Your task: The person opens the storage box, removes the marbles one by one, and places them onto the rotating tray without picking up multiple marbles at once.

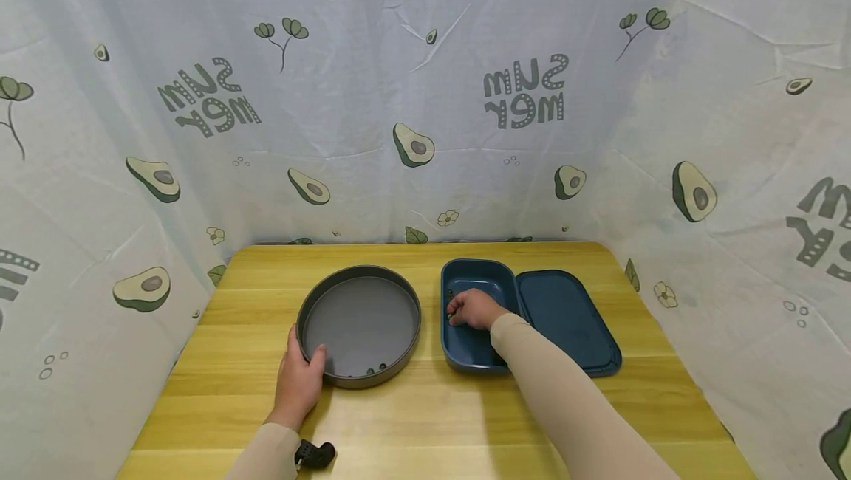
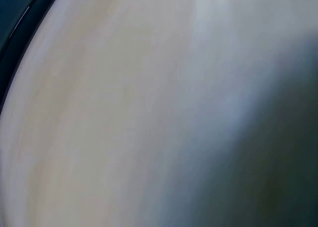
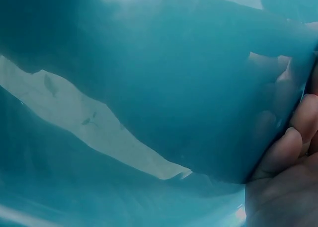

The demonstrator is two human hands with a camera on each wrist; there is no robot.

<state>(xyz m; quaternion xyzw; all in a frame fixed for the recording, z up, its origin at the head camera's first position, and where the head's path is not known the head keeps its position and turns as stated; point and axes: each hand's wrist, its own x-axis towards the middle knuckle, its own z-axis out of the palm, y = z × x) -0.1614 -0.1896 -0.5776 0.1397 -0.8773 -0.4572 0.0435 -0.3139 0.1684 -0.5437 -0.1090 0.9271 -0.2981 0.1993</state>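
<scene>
A round grey pan (image 1: 362,317) stands on the table, with small dark green marbles (image 1: 382,366) along its near inside edge. My left hand (image 1: 301,384) grips the pan's near left rim, thumb over the inside and fingers along the outer wall. Inside a dark blue rectangular box (image 1: 479,354), my right hand (image 1: 473,309) reaches to the left wall with bent fingers. A small green marble (image 1: 449,316) shows by its thumb and fingertips; whether they pinch it is unclear. The right wrist view has bent fingers (image 3: 283,155) against the box's glossy blue wall.
A flat blue lid (image 1: 568,321) lies right of the box, against its side. A black strap-like device (image 1: 315,455) is at the left wrist. Behind the wooden table (image 1: 425,428) hangs a white curtain (image 1: 359,96) with avocado prints. The left wrist view is blurred.
</scene>
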